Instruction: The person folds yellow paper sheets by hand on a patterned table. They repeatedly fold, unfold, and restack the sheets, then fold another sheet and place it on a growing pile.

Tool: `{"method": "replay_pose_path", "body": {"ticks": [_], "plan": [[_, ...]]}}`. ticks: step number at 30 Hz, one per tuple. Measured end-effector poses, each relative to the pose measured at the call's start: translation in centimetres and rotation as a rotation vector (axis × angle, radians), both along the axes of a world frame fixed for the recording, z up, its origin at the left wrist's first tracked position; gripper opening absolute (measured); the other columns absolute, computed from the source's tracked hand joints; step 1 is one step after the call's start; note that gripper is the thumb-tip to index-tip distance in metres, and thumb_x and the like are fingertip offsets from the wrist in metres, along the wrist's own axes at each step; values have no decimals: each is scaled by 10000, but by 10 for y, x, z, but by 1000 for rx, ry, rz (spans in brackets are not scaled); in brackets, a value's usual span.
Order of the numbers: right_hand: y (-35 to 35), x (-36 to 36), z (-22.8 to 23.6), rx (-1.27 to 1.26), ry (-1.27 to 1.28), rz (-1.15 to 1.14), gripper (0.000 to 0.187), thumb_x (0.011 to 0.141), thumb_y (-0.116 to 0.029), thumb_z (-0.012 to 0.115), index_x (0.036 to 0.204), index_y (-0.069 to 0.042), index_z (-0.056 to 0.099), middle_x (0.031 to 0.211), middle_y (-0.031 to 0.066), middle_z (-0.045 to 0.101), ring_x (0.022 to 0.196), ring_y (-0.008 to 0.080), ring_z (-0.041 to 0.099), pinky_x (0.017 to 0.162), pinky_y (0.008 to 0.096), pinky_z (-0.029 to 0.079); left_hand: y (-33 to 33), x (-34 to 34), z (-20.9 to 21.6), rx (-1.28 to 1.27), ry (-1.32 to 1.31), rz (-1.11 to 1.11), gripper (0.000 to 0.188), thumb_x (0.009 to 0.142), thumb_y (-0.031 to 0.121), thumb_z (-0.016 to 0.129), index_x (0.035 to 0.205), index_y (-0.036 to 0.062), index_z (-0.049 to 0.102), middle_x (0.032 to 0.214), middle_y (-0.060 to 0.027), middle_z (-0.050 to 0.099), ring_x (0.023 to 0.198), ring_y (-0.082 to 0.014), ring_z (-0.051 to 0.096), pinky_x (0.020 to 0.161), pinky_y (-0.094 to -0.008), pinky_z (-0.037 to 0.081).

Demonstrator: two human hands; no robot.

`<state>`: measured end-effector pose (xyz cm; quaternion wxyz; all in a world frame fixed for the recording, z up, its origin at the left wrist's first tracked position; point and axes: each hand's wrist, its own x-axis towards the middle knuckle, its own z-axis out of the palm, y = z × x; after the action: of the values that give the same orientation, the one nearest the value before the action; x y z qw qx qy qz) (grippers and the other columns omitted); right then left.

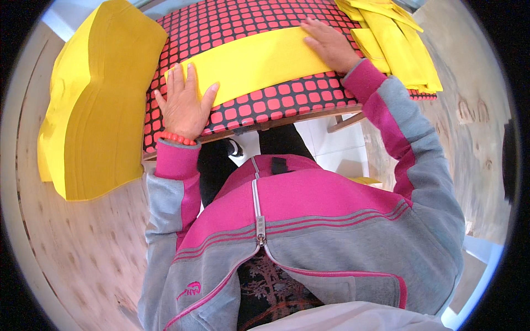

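A flat yellow fabric strip [256, 60] lies across a padded surface [265, 105] covered in a red-and-black checked pattern. My left hand [185, 105], with a red bead bracelet at its wrist, rests on the strip's left end, fingers spread. On the right end lies my right hand [329, 47], its fingers stretched out over the cloth. Neither hand grips anything. Left of the padded surface stands a tall stack of yellow fabric pieces [105, 110]. A loose pile of folded yellow strips [392, 49] sits to the right, beyond my right wrist.
Wooden boards [72, 243] extend along the left, under the yellow stack. Another wooden surface [469, 121] is at the right. Below the padded surface's near edge, white floor tiles [337, 143] and a wooden leg [346, 122] show.
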<state>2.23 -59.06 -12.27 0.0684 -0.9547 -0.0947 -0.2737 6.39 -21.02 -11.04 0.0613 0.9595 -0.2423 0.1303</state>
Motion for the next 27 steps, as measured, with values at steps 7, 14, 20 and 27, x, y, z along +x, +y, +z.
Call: {"method": "replay_pose_path", "body": {"ticks": [7,14,20,27], "plan": [[-20,27,29,1,126,4,605,930,-520,584,1279,-26,604,1174,178,654,1087,334,630,941,416,490,1,-41,25,-470,-97,-320,564,936,297,648,1392,-2,501,1455,-238,468,1368,-358,440,1141,-525,294],[-11,-6,55,-8,335,-38,523,863,-535,675,924,-19,624,845,148,658,790,294,651,671,414,502,-10,-113,6,-1013,1613,-682,544,1010,318,547,1398,-54,463,1381,-210,558,1295,-280,542,1105,-396,404],[18,-98,63,536,795,34,388,903,-409,709,803,-50,600,703,-9,547,670,51,510,560,258,427,-25,-114,-20,-1434,1814,-323,584,1056,462,378,1447,29,409,1394,-165,560,1281,-275,554,1087,-406,417],[79,-138,77,862,1040,185,401,968,-424,621,935,-28,677,798,-8,633,715,62,564,608,235,447,-35,-123,-9,-1878,1664,-218,401,1038,211,511,1387,17,468,1351,-116,588,1236,-230,586,1020,-371,504]]}}
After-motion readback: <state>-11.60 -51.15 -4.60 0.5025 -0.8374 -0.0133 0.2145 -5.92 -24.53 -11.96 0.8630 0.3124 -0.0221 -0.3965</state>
